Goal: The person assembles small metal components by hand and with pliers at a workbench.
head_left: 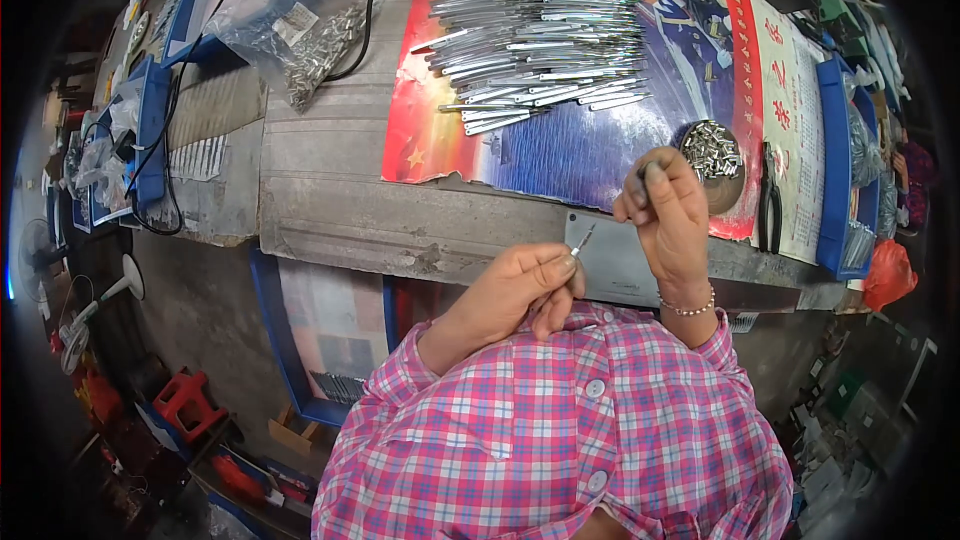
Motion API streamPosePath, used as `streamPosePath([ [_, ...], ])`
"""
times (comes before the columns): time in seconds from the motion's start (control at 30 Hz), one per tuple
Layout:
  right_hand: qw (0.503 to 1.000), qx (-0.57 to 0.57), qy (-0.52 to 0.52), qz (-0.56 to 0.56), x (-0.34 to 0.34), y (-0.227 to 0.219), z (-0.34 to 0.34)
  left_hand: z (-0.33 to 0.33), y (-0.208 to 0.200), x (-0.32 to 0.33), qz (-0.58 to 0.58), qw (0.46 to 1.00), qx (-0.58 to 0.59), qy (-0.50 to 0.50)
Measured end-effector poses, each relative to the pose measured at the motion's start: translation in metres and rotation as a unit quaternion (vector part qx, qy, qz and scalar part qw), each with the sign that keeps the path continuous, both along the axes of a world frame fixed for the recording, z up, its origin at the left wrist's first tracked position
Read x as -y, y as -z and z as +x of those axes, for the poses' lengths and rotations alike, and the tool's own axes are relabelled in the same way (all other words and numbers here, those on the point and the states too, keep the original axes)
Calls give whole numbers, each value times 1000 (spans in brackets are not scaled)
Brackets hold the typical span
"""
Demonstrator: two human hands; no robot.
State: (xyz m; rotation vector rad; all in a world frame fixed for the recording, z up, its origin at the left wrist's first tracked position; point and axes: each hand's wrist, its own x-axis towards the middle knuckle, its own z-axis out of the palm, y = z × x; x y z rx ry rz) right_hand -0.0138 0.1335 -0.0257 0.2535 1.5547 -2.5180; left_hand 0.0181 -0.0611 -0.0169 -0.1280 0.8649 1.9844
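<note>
Close to my chest, my left hand (535,285) pinches a thin silver metal piece (584,241) between thumb and fingertips, its dark narrow end pointing up and away. Just to the right, my right hand (668,202) is raised with thumb and fingers pressed together. Whatever lies in that pinch is hidden or too small to make out. Behind it stands a round dish (722,198) of small silver metal sleeves (711,150). Farther back, long rows of slim silver metal strips (545,40) lie on a colourful printed sheet (580,155).
Black-handled pliers (769,202) rest right of the dish. A flat grey plate (605,265) lies at the bench edge. A clear bag of small metal parts (322,52) and a black cable (375,15) are at left. Blue trays (832,170) flank the bench (340,180).
</note>
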Motion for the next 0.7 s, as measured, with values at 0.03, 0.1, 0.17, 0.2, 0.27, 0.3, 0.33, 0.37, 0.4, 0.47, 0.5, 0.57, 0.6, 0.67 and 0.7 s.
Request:
streamPosePath([
  [0.03,999,39,-23,15,-1,0,-1,-1,1,1,0,1000,0,-1],
  [0.1,997,28,-56,44,5,-3,4,-2,0,2,11,1000,-1,-7],
  [0.17,992,17,-124,15,7,-3,8,-5,-2,1,13,1000,2,-4],
  [0.2,991,15,-130,-9,7,-3,9,-4,-3,2,13,1000,6,2],
  [0.27,990,23,-141,9,8,-6,11,-2,-2,2,23,1000,7,2],
  [0.3,987,31,-154,27,8,-7,11,-1,-2,2,33,999,6,2],
  [0.33,987,31,-153,27,9,-7,13,0,-1,2,33,999,6,3],
  [0.37,988,17,-150,20,10,-6,15,2,0,2,35,999,12,4],
  [0.4,989,1,-148,14,11,-5,15,2,1,1,38,999,17,5],
  [0.47,987,-9,-160,17,7,-1,16,3,3,0,46,999,21,11],
  [0.5,985,-21,-173,19,7,1,14,1,4,0,53,998,24,16],
  [0.57,984,-24,-171,48,11,3,12,-1,9,2,54,998,33,9],
  [0.6,983,-34,-166,75,11,-1,12,0,6,1,52,998,34,5],
  [0.67,982,-45,-166,80,10,-6,11,-1,0,-1,53,998,26,4],
  [0.7,981,-45,-170,84,11,-4,10,-2,2,1,56,998,29,0],
])
